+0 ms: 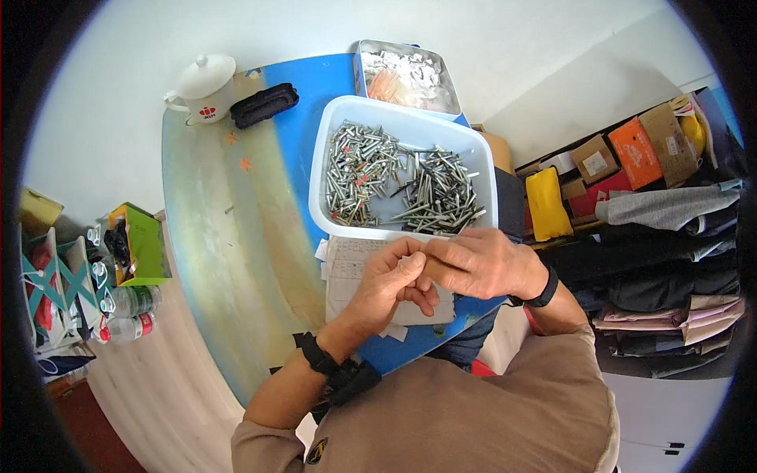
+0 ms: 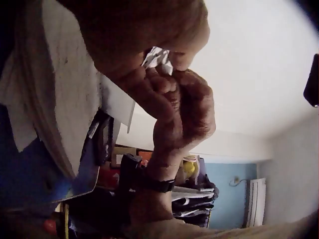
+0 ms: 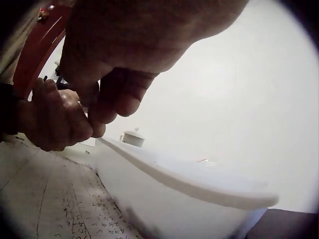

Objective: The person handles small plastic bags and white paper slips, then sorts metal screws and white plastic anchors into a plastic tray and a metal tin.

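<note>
My left hand [image 1: 386, 288] and right hand [image 1: 481, 260] meet fingertip to fingertip just in front of a white plastic tub [image 1: 319, 189]. Between them, in the left wrist view, shows a small crumpled piece of white paper [image 2: 158, 59], pinched by the fingers of both hands; the head view hides it. Two heaps of metal fasteners lie in the tub: shiny screws [image 1: 359, 169] with a few red bits on the left, darker long nails [image 1: 441, 189] on the right. Beneath the hands lies an open notebook [image 1: 343, 272] with handwritten pages.
Behind the tub stands a tin box [image 1: 453, 106] with crumpled white paper. A lidded white mug [image 1: 206, 87] and a black tray-like case [image 1: 264, 105] sit at the table's back left. Shelves with boxes [image 1: 635, 154] and folded clothes [image 1: 670, 276] rise on the right.
</note>
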`<state>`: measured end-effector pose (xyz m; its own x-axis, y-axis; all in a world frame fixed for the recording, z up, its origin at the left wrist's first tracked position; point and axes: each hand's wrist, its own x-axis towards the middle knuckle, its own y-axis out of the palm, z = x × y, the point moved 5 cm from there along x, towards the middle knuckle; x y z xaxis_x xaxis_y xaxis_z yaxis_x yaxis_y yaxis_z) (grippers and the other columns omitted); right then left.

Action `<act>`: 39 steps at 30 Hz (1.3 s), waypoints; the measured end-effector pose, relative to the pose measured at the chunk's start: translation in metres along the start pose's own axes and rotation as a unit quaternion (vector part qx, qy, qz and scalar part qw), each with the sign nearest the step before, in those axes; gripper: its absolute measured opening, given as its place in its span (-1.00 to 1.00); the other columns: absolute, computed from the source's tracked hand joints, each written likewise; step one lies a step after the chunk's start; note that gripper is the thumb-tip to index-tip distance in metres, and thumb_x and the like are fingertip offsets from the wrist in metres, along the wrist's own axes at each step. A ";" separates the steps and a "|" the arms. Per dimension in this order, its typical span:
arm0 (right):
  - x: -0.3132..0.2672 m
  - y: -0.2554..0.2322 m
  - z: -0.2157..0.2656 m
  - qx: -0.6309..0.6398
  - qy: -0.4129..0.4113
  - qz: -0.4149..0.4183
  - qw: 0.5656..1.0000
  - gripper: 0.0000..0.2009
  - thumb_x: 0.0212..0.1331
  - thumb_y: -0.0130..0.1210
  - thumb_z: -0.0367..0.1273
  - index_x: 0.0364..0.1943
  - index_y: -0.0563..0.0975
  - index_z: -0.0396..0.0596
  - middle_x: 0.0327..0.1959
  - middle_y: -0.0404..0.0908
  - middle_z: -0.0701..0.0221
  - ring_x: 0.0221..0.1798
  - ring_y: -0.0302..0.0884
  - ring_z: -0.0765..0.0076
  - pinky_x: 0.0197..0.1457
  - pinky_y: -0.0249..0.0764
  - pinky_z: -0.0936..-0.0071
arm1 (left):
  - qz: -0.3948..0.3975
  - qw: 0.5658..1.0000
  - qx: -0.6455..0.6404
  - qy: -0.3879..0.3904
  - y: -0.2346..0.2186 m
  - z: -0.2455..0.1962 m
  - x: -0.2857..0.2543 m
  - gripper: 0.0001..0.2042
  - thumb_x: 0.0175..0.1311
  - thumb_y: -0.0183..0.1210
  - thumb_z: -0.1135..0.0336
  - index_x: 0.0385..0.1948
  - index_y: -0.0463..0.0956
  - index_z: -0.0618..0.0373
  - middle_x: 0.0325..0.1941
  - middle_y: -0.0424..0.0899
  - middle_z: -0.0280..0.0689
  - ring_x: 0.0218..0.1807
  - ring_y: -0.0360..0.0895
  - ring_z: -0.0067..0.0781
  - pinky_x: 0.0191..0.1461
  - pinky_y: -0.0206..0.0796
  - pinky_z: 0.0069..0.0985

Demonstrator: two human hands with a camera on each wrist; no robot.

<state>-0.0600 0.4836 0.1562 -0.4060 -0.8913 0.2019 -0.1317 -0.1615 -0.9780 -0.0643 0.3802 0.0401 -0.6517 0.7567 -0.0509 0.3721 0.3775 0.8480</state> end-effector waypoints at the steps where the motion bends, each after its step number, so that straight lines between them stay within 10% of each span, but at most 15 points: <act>1: 0.001 0.001 0.000 -0.001 -0.001 0.000 1.000 -0.77 -0.02 0.14 -0.38 -0.24 0.49 -0.11 -0.21 0.48 0.34 -0.48 0.53 0.47 -0.52 0.50 0.50 | 0.000 1.000 0.000 0.001 0.000 0.000 0.000 -0.71 0.47 -0.01 0.12 -0.08 0.41 0.19 -0.44 0.47 -0.34 -0.41 0.61 -0.41 -0.44 0.53 -0.52; 13: 0.066 0.026 -0.111 0.187 0.169 0.074 0.965 -0.56 -0.08 0.10 -0.63 -0.01 0.58 -0.08 -0.29 0.55 0.23 -0.31 0.57 0.02 -0.28 0.50 0.23 | -0.028 0.970 0.221 0.097 -0.003 0.006 0.003 -0.77 0.48 -0.20 0.46 0.06 0.35 0.21 -0.46 0.52 -0.26 -0.41 0.58 -0.42 -0.32 0.51 -0.49; 21: 0.082 0.078 -0.140 0.126 0.069 0.202 0.969 -0.42 -0.22 0.20 -0.59 0.06 0.52 0.08 -0.33 0.54 0.32 -0.38 0.58 0.04 -0.32 0.48 0.16 | -0.099 0.820 0.522 0.210 -0.013 -0.014 0.000 -0.44 0.17 -0.14 0.70 0.30 0.24 0.16 -0.57 0.47 -0.22 -0.50 0.52 -0.31 -0.38 0.39 -0.39; 34: 0.060 0.069 -0.164 -0.002 0.100 0.134 0.986 -0.63 -0.12 0.17 -0.49 -0.10 0.58 -0.03 -0.45 0.57 0.29 -0.43 0.59 0.05 -0.41 0.51 0.19 | -0.095 0.837 0.505 0.187 -0.015 -0.015 0.002 -0.48 0.26 -0.14 0.66 0.31 0.22 0.15 -0.54 0.46 -0.18 -0.48 0.51 -0.24 -0.32 0.41 -0.38; 39: 0.076 0.065 -0.127 0.189 0.028 0.136 0.972 -0.55 -0.11 0.16 -0.49 0.00 0.58 0.07 -0.46 0.59 0.27 -0.45 0.59 0.03 -0.47 0.48 0.18 | -0.099 0.842 0.502 0.169 -0.016 -0.014 0.002 -0.48 0.24 -0.13 0.68 0.30 0.25 0.15 -0.53 0.46 -0.19 -0.48 0.52 -0.26 -0.32 0.41 -0.38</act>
<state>-0.2146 0.4588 0.1144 -0.4286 -0.9005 -0.0741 0.3245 -0.0769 -0.9428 -0.0806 0.3684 0.0335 -0.8543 0.4953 0.1577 0.4953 0.8677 -0.0419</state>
